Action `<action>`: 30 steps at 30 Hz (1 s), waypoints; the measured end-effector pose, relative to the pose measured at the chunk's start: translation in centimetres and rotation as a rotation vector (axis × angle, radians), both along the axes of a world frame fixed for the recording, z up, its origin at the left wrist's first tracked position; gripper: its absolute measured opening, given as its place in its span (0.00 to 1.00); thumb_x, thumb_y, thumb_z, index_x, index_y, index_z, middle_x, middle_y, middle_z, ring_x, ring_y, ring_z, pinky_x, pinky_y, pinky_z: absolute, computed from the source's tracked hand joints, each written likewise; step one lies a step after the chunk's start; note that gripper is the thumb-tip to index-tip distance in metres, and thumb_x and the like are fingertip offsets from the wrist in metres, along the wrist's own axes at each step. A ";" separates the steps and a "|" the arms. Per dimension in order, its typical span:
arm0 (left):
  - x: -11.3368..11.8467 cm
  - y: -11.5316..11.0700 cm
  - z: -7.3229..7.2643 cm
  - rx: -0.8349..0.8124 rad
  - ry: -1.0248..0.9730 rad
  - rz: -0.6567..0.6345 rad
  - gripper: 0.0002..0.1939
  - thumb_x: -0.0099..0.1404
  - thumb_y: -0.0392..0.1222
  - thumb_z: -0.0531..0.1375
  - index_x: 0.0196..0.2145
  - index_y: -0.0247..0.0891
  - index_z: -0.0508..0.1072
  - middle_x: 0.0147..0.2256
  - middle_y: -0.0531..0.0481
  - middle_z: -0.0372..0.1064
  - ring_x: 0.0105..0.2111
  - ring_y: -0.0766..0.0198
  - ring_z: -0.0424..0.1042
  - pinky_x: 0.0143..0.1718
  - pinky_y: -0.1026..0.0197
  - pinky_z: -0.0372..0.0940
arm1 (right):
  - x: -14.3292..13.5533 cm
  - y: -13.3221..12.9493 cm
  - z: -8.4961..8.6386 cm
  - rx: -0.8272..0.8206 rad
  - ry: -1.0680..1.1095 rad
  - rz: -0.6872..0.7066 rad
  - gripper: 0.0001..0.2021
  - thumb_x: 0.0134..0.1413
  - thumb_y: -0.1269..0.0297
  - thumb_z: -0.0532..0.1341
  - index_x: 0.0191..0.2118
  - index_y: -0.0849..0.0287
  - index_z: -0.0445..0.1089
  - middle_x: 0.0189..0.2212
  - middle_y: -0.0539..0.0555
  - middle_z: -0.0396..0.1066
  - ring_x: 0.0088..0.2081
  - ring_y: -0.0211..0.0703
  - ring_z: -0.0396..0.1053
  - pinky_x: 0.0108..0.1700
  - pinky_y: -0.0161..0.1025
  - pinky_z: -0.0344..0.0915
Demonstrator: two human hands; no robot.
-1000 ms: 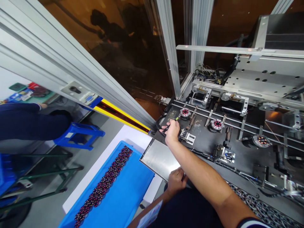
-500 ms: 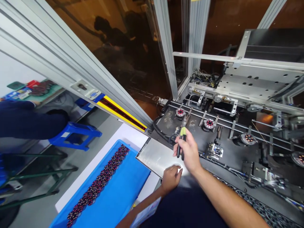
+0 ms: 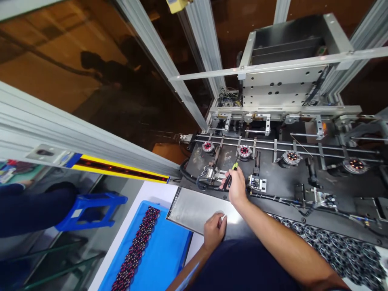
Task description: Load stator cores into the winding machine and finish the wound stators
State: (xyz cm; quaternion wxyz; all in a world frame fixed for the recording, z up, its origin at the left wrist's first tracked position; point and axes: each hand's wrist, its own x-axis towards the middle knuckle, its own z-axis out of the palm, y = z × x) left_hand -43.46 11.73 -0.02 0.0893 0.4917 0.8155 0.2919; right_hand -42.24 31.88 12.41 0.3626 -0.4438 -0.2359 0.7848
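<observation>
Pliers sit clasped in the right hand's grip over the worktop — near its front edge, tip toward the second disc from the left. Left hand's grip: released, at the plate's near edge.

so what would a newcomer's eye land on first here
Probably the bright blue tray at lower left, with its slanting band of black-and-red round parts. Next, the yellow-edged strip on the metal frame above it. Then, near the middle, the right hand holding a black-and-green tool, just below a row of round units on the machine.
</observation>
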 end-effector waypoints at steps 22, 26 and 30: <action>0.0 0.0 0.2 0.011 -0.024 0.016 0.13 0.71 0.45 0.54 0.38 0.36 0.76 0.21 0.52 0.67 0.22 0.66 0.69 0.28 0.65 0.65 | 12.2 -1.9 6.1 0.079 0.273 0.558 0.24 0.54 0.58 0.66 0.56 0.53 0.66 0.35 0.50 0.68 0.23 0.34 0.66 0.18 0.33 0.64; 0.0 0.0 0.3 0.011 -0.053 0.024 0.12 0.70 0.46 0.57 0.37 0.36 0.76 0.22 0.53 0.67 0.22 0.67 0.68 0.30 0.65 0.66 | 18.1 0.9 5.2 0.118 0.030 0.297 0.24 0.56 0.59 0.65 0.57 0.52 0.65 0.36 0.50 0.68 0.27 0.36 0.67 0.23 0.34 0.67; 0.0 0.0 0.4 0.014 -0.068 0.025 0.13 0.69 0.47 0.57 0.37 0.36 0.76 0.23 0.53 0.68 0.22 0.67 0.68 0.30 0.65 0.66 | 18.9 3.3 3.1 0.050 -0.134 0.146 0.21 0.49 0.58 0.66 0.49 0.56 0.68 0.35 0.50 0.71 0.28 0.39 0.70 0.25 0.36 0.69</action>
